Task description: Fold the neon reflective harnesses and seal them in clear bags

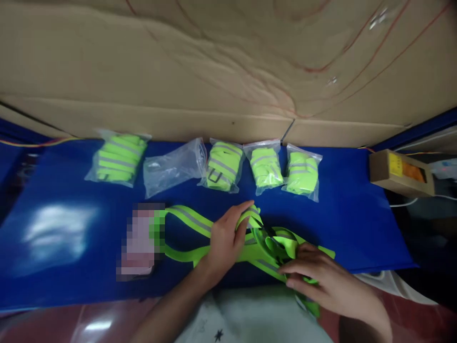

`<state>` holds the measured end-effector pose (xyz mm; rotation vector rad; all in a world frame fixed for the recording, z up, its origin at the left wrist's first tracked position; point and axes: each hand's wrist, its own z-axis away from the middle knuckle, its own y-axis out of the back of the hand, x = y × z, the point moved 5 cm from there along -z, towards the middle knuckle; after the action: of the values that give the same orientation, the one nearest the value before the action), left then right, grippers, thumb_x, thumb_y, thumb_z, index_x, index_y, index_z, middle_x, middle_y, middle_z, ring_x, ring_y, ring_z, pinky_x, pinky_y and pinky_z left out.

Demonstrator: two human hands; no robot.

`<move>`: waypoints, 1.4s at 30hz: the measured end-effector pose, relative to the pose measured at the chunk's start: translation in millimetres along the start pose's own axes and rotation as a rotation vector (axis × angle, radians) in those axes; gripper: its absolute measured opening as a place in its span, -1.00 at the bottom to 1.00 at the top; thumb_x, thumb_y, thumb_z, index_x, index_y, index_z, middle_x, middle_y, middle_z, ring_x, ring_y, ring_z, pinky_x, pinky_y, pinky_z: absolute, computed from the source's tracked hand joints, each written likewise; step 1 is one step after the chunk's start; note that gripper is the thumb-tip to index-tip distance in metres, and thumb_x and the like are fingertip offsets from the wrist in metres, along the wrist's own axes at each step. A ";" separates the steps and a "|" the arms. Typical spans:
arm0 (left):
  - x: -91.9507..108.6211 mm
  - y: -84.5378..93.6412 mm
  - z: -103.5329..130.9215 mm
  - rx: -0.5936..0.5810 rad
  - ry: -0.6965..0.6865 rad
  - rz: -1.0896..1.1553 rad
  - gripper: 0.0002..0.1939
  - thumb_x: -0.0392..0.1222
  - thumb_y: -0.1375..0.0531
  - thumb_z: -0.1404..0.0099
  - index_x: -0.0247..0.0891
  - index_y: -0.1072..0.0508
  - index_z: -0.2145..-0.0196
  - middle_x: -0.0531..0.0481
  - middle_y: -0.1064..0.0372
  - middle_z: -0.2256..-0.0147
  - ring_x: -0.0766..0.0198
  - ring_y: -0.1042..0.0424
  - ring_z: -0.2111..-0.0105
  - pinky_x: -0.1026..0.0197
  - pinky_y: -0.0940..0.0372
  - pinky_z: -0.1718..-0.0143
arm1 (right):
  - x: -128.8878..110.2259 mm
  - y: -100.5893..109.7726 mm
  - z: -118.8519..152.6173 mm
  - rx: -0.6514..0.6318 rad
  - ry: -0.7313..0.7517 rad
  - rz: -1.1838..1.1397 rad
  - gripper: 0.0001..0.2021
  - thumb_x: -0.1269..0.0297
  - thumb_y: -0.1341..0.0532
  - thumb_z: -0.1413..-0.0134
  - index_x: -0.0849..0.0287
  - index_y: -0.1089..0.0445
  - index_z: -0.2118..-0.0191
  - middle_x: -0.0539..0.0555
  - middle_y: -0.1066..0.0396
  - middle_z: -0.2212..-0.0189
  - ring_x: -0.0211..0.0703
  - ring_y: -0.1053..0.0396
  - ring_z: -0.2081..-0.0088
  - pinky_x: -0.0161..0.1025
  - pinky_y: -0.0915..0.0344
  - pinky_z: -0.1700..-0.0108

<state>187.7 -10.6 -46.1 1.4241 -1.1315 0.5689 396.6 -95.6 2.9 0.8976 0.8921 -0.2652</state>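
A neon yellow-green reflective strap harness (193, 219) with grey stripes lies spread on the table, partly looped and bunched up between my hands. My left hand (226, 233) pinches a folded end of strap between thumb and fingers, slightly above the tabletop. My right hand (317, 271) is closed around the bunched straps on the right, where dark parts show among the loops. Part of the harness hangs below the right hand near the table's front edge. What lies under the right fingers is partly hidden.
Bagged folded reflective straps (119, 159) and an empty clear plastic bag (174, 166) lie in a row along the back of the blue table (342, 205). A pixelated pinkish rectangular object (139, 243) lies left. A cardboard box (402, 174) stands right; a cardboard wall (143, 71) rises behind.
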 end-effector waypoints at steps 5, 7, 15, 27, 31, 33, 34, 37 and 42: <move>3.2 0.2 7.2 0.020 0.046 0.023 -0.65 -0.08 -0.05 -0.53 -0.21 -0.50 -0.10 -0.09 -0.57 -0.03 0.16 -0.56 -0.02 0.18 -0.40 -0.05 | 21.5 -2.0 -5.2 0.391 -0.109 0.150 -0.69 0.10 -0.06 -0.49 0.05 -0.50 0.19 0.01 -0.53 0.30 -0.16 -0.46 0.20 -0.22 -0.30 0.12; 3.5 2.6 7.2 -0.008 0.131 0.047 -0.60 0.02 -0.02 -0.54 -0.21 -0.52 -0.08 -0.06 -0.60 0.17 0.19 -0.57 0.23 0.22 -0.41 0.20 | 26.4 -0.7 -10.0 0.578 -0.077 0.223 -0.74 0.08 -0.11 -0.46 0.03 -0.50 0.04 0.07 -0.54 0.15 -0.12 -0.49 0.11 -0.19 -0.35 0.05; 34.0 7.6 17.4 -0.075 0.018 0.015 -0.55 0.09 0.05 -0.56 -0.21 -0.50 -0.05 0.08 -0.39 0.50 0.29 -0.38 0.49 0.25 -0.25 0.33 | 30.0 -18.1 -21.0 0.438 -0.006 0.177 -0.24 -0.19 -0.31 -0.19 -0.11 -0.19 -0.43 0.14 -0.31 -0.33 0.15 -0.27 -0.32 0.06 -0.21 -0.35; 35.0 4.0 10.7 -0.017 -0.278 -0.571 -0.65 -0.23 0.04 -0.53 -0.16 -0.46 -0.10 -0.08 -0.58 0.04 0.14 -0.59 0.04 0.15 -0.42 -0.02 | 53.4 -35.5 -24.3 0.716 0.084 0.126 -0.58 -0.10 -0.08 -0.39 0.10 -0.53 0.05 0.13 -0.58 0.11 0.04 -0.48 0.07 -0.06 -0.35 -0.08; 39.4 -3.5 15.3 -0.020 -0.324 -0.642 -0.65 -0.23 0.00 -0.52 -0.18 -0.51 -0.08 -0.12 -0.58 0.09 0.11 -0.58 0.06 0.08 -0.44 -0.03 | 59.4 -30.8 -8.1 0.873 0.167 0.124 -0.56 -0.09 -0.06 -0.41 0.17 -0.50 0.16 0.14 -0.56 0.19 0.01 -0.49 0.11 -0.10 -0.39 -0.01; 44.3 -7.2 22.5 -0.007 -0.346 -0.674 -0.57 -0.27 -0.02 -0.48 -0.14 -0.42 -0.23 -0.20 -0.50 -0.08 0.02 -0.49 -0.10 -0.06 -0.38 -0.14 | 64.7 -27.7 -4.5 0.939 0.215 0.110 -0.59 -0.07 -0.10 -0.40 0.16 -0.51 0.13 0.16 -0.55 0.13 0.02 -0.50 0.05 -0.10 -0.40 -0.06; 48.9 -10.1 27.5 -0.017 -0.387 -0.691 -0.48 -0.30 -0.05 -0.45 -0.10 -0.33 -0.32 -0.23 -0.40 -0.20 -0.02 -0.40 -0.22 -0.14 -0.31 -0.22 | 67.7 -26.3 -3.7 0.973 0.230 0.104 -0.60 -0.07 -0.13 -0.38 0.15 -0.52 0.11 0.17 -0.54 0.10 0.03 -0.50 0.02 -0.09 -0.41 -0.08; 67.3 -24.2 45.2 -0.141 -0.644 -0.747 -0.31 -0.27 -0.11 -0.41 -0.01 -0.10 -0.44 -0.23 -0.02 -0.44 -0.05 -0.07 -0.43 -0.23 -0.08 -0.38 | 73.8 -24.9 -4.0 1.024 0.277 0.078 -0.62 -0.07 -0.21 -0.31 0.13 -0.55 0.09 0.20 -0.54 0.05 0.06 -0.51 -0.02 -0.09 -0.45 -0.09; 64.6 -41.3 45.0 -0.225 -0.859 -0.747 -0.52 -0.03 -0.04 -0.54 -0.18 -0.28 -0.33 -0.19 -0.38 -0.23 0.06 -0.30 -0.27 -0.11 0.01 -0.38 | 78.3 -28.8 -5.0 0.954 0.322 -0.088 -0.65 -0.07 -0.28 -0.24 0.13 -0.58 0.16 0.16 -0.58 0.10 0.05 -0.56 0.02 -0.17 -0.49 -0.05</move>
<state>238.4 -78.6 -19.7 1.7827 -1.1204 -0.7444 427.0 -97.8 -75.0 1.8204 1.1135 -0.6646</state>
